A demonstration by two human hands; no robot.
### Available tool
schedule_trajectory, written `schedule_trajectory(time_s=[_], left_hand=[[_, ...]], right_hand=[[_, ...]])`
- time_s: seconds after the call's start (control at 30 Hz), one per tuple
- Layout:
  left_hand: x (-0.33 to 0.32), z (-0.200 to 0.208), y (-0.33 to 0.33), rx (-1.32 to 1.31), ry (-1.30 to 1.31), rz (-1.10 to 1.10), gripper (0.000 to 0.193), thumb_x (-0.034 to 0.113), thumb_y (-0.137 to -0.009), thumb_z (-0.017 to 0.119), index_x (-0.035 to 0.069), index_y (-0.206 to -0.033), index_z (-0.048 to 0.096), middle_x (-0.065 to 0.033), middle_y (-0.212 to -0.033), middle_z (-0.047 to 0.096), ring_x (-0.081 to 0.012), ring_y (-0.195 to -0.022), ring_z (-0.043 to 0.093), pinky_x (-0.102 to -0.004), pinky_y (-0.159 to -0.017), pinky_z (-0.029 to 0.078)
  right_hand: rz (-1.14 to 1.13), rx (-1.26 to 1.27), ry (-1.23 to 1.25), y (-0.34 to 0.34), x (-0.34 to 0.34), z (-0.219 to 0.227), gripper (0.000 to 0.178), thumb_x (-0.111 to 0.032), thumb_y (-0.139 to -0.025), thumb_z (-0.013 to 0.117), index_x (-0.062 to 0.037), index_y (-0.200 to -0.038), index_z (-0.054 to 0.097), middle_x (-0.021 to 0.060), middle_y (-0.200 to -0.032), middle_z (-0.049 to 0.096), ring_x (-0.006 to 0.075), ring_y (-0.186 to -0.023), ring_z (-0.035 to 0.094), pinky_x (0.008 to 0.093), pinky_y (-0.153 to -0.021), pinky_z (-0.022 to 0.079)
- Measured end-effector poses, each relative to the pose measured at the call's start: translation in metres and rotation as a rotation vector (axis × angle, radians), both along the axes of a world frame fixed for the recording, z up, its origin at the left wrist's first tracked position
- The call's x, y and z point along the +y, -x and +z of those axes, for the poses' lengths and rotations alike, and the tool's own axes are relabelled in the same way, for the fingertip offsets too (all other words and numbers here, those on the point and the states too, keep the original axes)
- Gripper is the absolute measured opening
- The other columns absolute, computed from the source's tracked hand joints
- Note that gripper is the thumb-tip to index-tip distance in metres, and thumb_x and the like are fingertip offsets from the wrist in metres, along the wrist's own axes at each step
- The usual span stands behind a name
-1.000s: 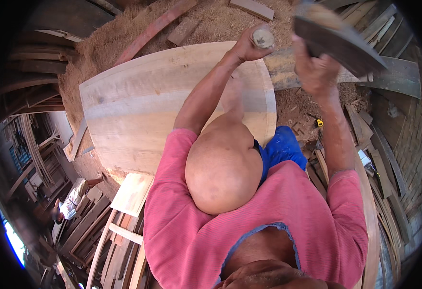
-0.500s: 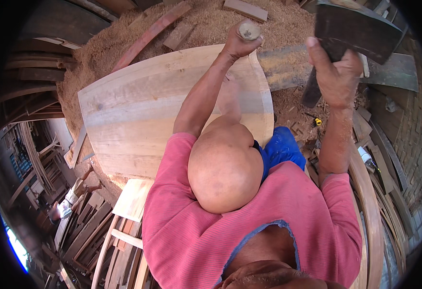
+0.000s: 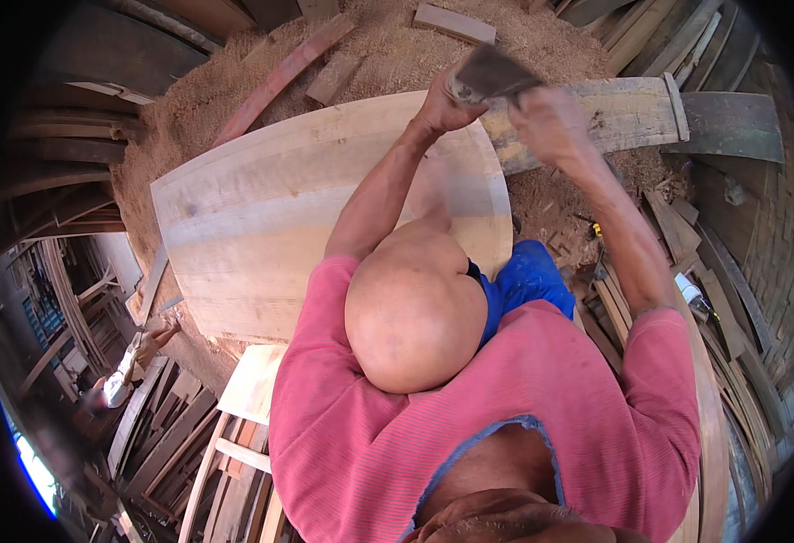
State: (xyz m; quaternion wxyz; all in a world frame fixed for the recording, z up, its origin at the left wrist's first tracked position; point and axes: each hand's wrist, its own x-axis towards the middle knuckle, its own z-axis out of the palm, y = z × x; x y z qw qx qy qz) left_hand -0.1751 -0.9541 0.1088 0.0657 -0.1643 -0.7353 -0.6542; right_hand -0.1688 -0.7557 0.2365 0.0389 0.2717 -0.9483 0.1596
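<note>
My left hand [image 3: 440,110], beyond my raised knee, is wrapped round an upright tool with a round, pale wooden butt end [image 3: 461,90]. Its lower part is hidden beneath the fist. In my right hand [image 3: 551,125], slightly smeared by motion, is a dark, block-headed mallet [image 3: 498,72]. The mallet's head overlaps the butt end from above; I cannot tell if they touch. Below both hands lies a wide, pale wooden panel [image 3: 243,208] with a curved far edge. My bare foot [image 3: 430,185] rests on it close to its right end.
Wood shavings [image 3: 379,45] cover the ground around the panel. A weathered plank [image 3: 628,113] runs off to the right. Loose boards [image 3: 171,443] are stacked at lower left, near another person [image 3: 125,376] lying low. Timber offcuts [image 3: 669,226] lie on the right.
My right hand has swung the mallet leftward and down from the upper right onto the tool's butt end. The left hand has shifted slightly left and keeps its hold.
</note>
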Motion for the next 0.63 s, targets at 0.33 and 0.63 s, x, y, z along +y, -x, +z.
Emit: schedule_trajectory(time_s=[0.33, 0.63], left_hand=[[0.003, -0.005, 0.002, -0.165, -0.075, 0.238, 0.025, 0.012, -0.078, 0.079, 0.009, -0.088, 0.057, 0.0035, -0.079, 0.060, -0.0076, -0.073, 0.056, -0.0276, -0.066, 0.049], [-0.005, 0.000, 0.005, -0.127, 0.056, 0.099, 0.024, 0.014, -0.076, 0.079, 0.009, -0.086, 0.058, 0.0010, -0.077, 0.063, -0.0077, -0.073, 0.058, -0.0272, -0.070, 0.051]], right_hand=[[-0.163, -0.239, 0.624, -0.014, -0.009, 0.079, 0.018, -0.017, -0.087, 0.073, -0.0016, -0.095, 0.069, 0.0058, -0.077, 0.068, 0.0169, -0.069, 0.063, 0.0350, -0.067, 0.051], [-0.218, -0.172, 0.943, -0.018, 0.027, 0.112, 0.014, -0.015, -0.088, 0.075, -0.0035, -0.094, 0.071, 0.0009, -0.072, 0.067, 0.0107, -0.065, 0.063, 0.0238, -0.061, 0.050]])
